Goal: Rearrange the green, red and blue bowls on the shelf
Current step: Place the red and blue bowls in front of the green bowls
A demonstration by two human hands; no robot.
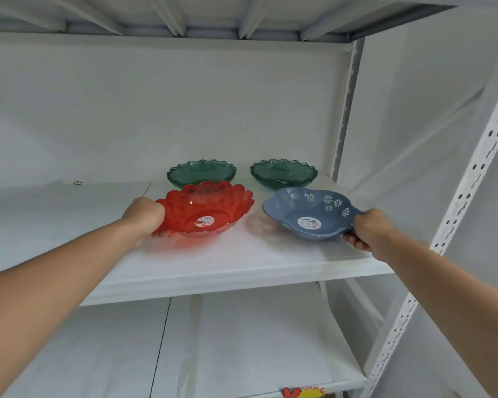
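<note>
The left hand (pixel 144 215) had its grip clamped on the left rim of the red bowl (pixel 206 211), thumb side over the scalloped edge and fingertips showing through the clear plastic beneath it. The right hand (pixel 368 229) had its grip clamped on the right end of the blue bowl (pixel 308 214), thumb on top of the rim and fingers curled under it. Both bowls sat toward the front of the white shelf (pixel 242 265), the red one to the left and the blue one to the right, apart from each other with bare shelf between them. The blue bowl appeared tilted, its held end raised off the shelf; whether the red bowl was lifted or resting could not be told. Each bowl carried a round sticker inside: the red bowl's sticker (pixel 204 221) lay just right of the left grip, and the blue bowl's sticker (pixel 309 222) lay left of the right grip. White flower prints dotted the blue bowl's inner wall. Behind the left grip, farther back on the shelf, stood the left green bowl (pixel 202 172), partly hidden by the red bowl's far rim. Behind the right grip stood the right green bowl (pixel 283 173), apart from the blue bowl. A slotted white upright post (pixel 472 182) rose to the right of the right grip.
</note>
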